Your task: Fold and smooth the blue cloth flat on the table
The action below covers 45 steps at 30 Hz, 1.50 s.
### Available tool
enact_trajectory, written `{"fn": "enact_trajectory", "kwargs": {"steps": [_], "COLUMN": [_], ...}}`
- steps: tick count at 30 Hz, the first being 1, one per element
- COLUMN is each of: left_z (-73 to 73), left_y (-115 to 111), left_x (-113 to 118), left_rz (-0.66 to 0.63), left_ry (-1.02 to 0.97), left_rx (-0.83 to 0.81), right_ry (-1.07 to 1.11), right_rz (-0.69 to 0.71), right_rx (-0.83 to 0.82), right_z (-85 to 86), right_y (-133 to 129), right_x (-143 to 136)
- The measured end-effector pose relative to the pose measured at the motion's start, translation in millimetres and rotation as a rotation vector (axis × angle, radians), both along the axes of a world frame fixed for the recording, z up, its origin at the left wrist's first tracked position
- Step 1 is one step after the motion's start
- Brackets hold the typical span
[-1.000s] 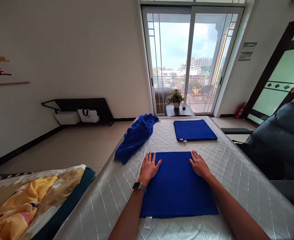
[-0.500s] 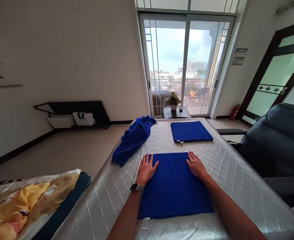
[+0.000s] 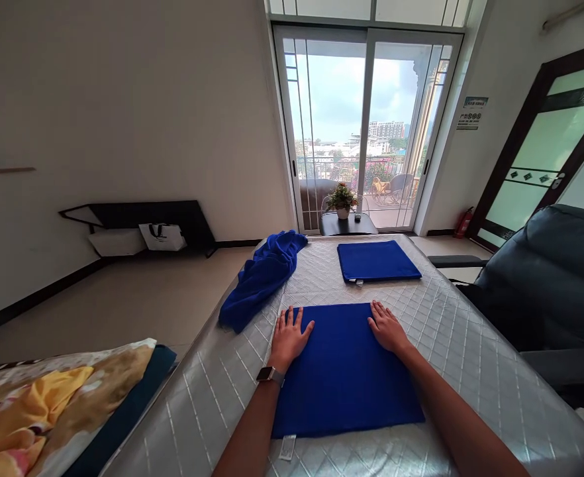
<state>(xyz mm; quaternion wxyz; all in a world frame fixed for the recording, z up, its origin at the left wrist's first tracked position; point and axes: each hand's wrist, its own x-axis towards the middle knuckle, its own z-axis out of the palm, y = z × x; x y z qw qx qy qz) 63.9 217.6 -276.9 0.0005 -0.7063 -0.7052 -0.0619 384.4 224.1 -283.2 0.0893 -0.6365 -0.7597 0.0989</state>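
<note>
A blue cloth (image 3: 346,371) lies flat as a rectangle on the silver quilted mattress (image 3: 451,344), a white tag showing at its near left edge. My left hand (image 3: 291,336) rests with spread fingers on its far left corner; a watch is on that wrist. On the far right corner my right hand (image 3: 387,326) lies flat, palm down. Farther back is a folded blue cloth (image 3: 377,260) with a small tag at its near edge. A crumpled blue cloth (image 3: 265,278) lies at the mattress's far left edge.
Patterned bedding (image 3: 63,404) is at the lower left. A dark armchair (image 3: 555,278) stands along the right side. Beyond the mattress, a potted plant (image 3: 341,199) sits on a small dark table before sliding glass doors. A white bag (image 3: 163,237) is by the left wall.
The view has shifted very slightly. Both hands stay on the far corners of the flat blue cloth, and the cloths have not visibly moved.
</note>
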Motion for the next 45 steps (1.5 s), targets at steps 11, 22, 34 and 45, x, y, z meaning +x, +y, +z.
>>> {"fn": "enact_trajectory", "kwargs": {"steps": [11, 22, 34, 45], "left_z": [-1.3, 0.4, 0.4, 6.3], "left_y": [2.6, 1.4, -0.5, -2.9], "left_x": [-1.1, -1.3, -3.6, -6.2], "left_rz": [0.007, -0.003, 0.008, 0.016], "left_ry": [0.025, -0.009, -0.025, -0.016], "left_rx": [-0.004, -0.026, -0.008, 0.0], "right_ry": [-0.015, -0.011, -0.017, 0.02], "right_rz": [0.002, -0.017, -0.01, -0.006], "right_rx": [0.009, 0.01, 0.002, -0.016], "right_z": [2.5, -2.4, -2.8, -5.9], "right_y": [-0.9, 0.2, 0.1, 2.1], "right_x": [0.0, 0.8, 0.3, 1.4]}}
